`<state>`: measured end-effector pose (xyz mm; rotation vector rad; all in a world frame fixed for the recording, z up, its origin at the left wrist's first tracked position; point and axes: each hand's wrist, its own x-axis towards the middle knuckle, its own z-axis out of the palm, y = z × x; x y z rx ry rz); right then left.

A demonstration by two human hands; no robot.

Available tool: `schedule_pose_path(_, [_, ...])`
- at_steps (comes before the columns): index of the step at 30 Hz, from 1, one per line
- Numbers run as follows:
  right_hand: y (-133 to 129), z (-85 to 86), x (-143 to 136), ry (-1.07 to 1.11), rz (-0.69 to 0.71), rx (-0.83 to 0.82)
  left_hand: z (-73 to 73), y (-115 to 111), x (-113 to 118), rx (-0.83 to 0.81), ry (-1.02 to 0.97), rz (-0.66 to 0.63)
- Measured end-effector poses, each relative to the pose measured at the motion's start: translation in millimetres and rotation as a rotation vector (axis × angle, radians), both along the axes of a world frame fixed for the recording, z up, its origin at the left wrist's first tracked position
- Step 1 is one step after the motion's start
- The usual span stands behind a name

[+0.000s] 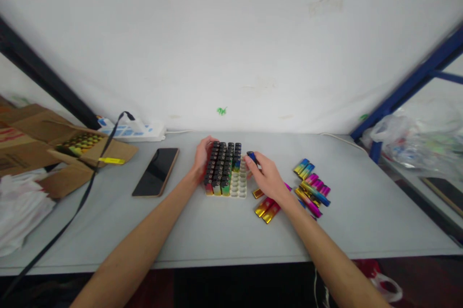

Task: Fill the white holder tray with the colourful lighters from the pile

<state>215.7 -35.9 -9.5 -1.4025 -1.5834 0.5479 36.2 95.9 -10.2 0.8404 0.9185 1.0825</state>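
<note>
A white tray (238, 188) with round-cornered pockets stands on the table. Black-topped lighters (219, 168) fill its left columns upright, and a shorter run of them occupies the column beside. The pockets on the near right show bare. My left hand (201, 159) is curled around the tray's far left side, against the lighters. Just right of the tray, my right hand (266, 176) pinches a lighter (251, 155) with a dark blue top; its lower part is hidden by the fingers. Loose shiny lighters (314, 189) in pink, gold and blue lie beyond my right forearm, with red-gold lighters (267, 209) below that hand.
A black phone (156, 172) lies left of my left hand. Further left are an opened cardboard box (39, 139) holding more lighters, a white power strip (139, 131), a dark strap (97, 165) and plastic bags (21, 214). A blue frame post (405, 76) rises at the right.
</note>
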Motion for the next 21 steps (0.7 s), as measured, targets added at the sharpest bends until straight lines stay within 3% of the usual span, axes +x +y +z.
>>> schedule_pose_path(3, [-1.6, 2.1, 3.9, -0.166, -0.068, 0.119, 1.1, -0.7, -0.6, -0.006, 0.002, -0.006])
schedule_pose_path(6, [-3.9, 3.8, 7.4, -0.229, -0.082, 0.089, 1.9, -1.1, -0.8, -0.006, 0.006, -0.012])
schedule_pose_path(13, [-4.2, -0.5, 9.1, -0.174, 0.119, -0.041, -2.3, 2.7, 1.7, 0.020, 0.016, -0.004])
schedule_pose_path(21, [2.0, -7.1, -0.6, -0.548, 0.130, 0.006, -6.9, 4.9, 3.3, 0.097, 0.052, 0.008])
